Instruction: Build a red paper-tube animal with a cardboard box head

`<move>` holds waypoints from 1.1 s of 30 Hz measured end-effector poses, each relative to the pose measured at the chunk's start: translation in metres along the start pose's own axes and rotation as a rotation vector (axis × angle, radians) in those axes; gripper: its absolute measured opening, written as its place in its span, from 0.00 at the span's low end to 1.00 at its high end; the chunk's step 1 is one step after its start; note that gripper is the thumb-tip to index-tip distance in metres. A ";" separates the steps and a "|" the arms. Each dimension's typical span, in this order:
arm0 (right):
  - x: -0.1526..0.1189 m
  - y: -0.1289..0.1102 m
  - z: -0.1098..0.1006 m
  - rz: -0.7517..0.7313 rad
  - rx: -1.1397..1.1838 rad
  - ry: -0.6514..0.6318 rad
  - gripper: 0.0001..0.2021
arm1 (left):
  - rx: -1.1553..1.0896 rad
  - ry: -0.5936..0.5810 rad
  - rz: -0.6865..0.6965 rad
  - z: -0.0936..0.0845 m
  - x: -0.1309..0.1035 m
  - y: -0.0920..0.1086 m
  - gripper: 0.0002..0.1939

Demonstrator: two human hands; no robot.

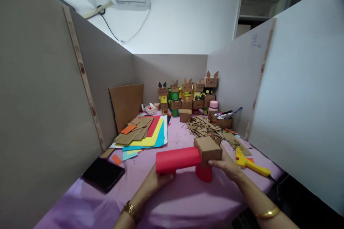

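A red paper tube point(177, 159) lies sideways in front of me, joined or pressed to a brown cardboard box point(207, 147) at its right end. Below the box shows a short red upright piece point(203, 173). My left hand point(159, 180) is closed around the underside of the tube's left end, its fingers partly hidden. With its thumb at the lower front corner, my right hand point(225, 162) grips the box from the right side.
Cardboard scraps point(204, 127) and a yellow glue gun point(251, 164) are at the right. Coloured sheets point(150, 141), cardboard pieces point(137, 130) and a black tablet point(103, 174) lie left. Cardboard animal figures point(186, 94) stand at the back, beside a pen box point(224, 122). Partitions enclose both sides.
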State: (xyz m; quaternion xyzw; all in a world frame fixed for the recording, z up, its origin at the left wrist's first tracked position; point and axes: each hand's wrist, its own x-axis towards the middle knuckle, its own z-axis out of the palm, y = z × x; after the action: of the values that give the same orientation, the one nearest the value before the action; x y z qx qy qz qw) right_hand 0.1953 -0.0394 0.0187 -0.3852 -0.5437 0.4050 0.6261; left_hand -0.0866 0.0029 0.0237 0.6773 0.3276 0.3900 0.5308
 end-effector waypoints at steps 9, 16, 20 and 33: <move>-0.001 -0.001 0.002 0.033 0.119 0.240 0.43 | -0.317 0.482 -0.097 0.004 -0.014 -0.022 0.41; -0.004 -0.009 0.014 0.046 0.308 0.368 0.39 | -0.685 0.564 -0.100 0.041 -0.026 0.001 0.26; -0.009 -0.004 0.018 0.083 0.322 0.347 0.37 | -0.835 0.547 -0.069 0.051 -0.019 0.015 0.17; -0.021 0.018 0.015 0.224 0.452 0.380 0.29 | -0.863 0.562 -0.016 0.067 -0.024 0.040 0.19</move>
State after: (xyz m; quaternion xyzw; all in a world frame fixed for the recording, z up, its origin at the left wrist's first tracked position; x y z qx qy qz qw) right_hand 0.1766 -0.0517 -0.0042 -0.3626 -0.2673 0.5026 0.7379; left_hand -0.0389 -0.0577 0.0492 0.2631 0.2717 0.6526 0.6566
